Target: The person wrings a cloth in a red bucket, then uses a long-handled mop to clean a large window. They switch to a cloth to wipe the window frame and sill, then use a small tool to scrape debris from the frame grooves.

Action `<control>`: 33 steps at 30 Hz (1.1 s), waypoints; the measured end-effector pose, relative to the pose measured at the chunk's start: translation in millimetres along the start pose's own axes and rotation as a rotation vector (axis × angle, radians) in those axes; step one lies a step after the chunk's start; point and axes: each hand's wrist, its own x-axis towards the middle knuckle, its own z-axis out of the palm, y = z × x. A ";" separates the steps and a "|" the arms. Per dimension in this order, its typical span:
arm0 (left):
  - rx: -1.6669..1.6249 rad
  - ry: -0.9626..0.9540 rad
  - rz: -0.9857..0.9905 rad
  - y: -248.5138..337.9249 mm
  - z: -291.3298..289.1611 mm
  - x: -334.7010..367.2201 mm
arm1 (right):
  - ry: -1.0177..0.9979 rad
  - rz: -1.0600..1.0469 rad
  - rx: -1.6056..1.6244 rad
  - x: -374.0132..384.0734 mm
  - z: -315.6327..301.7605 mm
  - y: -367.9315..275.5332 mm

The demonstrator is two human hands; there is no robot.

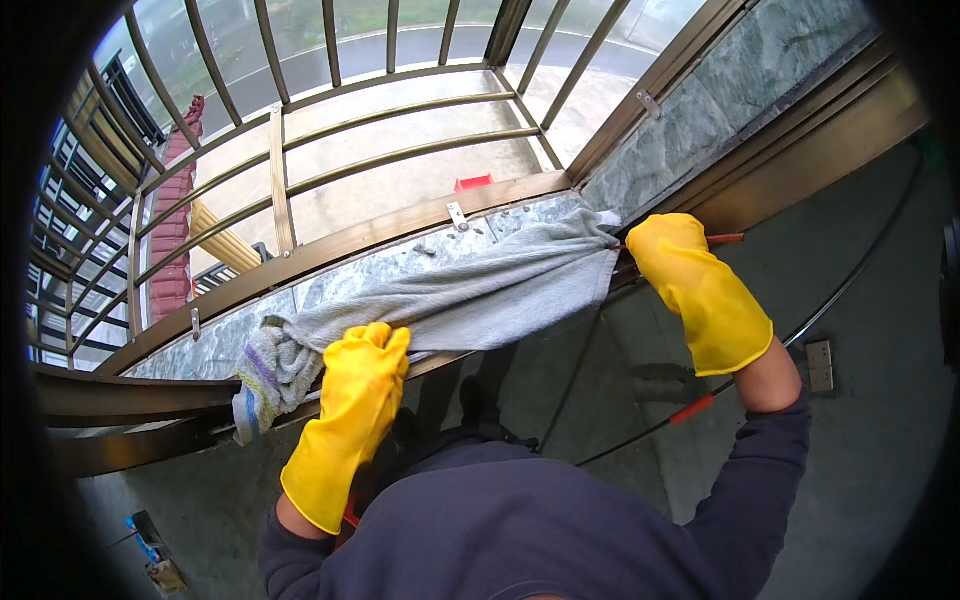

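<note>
A grey towel (520,280) lies stretched along the stone window sill, its left end bunched into a striped roll (265,375). My left hand (350,420), in a yellow rubber glove, has its fingers curled closed at the towel's near edge. At the right end of the towel, my right hand (695,290), gloved the same way, is closed around a thin tool. Its red end (725,238) sticks out to the right of the glove. Toward the towel, the tool's other end reaches the window frame track, and its tip cannot be made out.
Bronze metal bars (360,125) enclose the window's outer side. A sliding frame (810,150) runs along the upper right. On the grey floor (860,470) lies a dark rod with a red sleeve (690,408). Small blue-and-black items (148,545) lie at lower left.
</note>
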 end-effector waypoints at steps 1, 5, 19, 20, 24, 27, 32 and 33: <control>-0.016 0.052 0.066 -0.2 4.2 -2.2 | -0.031 -0.001 -0.021 2.0 -5.2 -0.5; 0.070 -0.021 0.011 5.0 12.5 4.6 | 0.005 -0.097 0.014 22.8 -3.2 7.9; 0.153 -0.059 -0.044 -5.4 27.7 11.4 | 0.211 -0.409 0.410 17.0 -7.3 -11.0; 0.141 -0.049 -0.043 -6.1 28.7 10.2 | 0.207 -0.414 0.437 18.3 -4.4 -13.1; 0.135 -0.064 -0.049 -5.2 26.7 11.0 | 0.292 -0.551 0.641 28.3 9.4 -26.1; 0.163 -0.084 -0.052 -4.8 27.5 10.1 | 0.309 -0.655 0.657 31.4 5.0 -47.6; 0.167 0.000 -0.004 -3.9 29.9 11.9 | 0.252 -0.797 0.610 46.1 -1.8 -122.3; 0.148 0.035 -0.002 -6.2 30.5 10.7 | 0.143 -0.694 0.688 36.4 -21.8 -128.2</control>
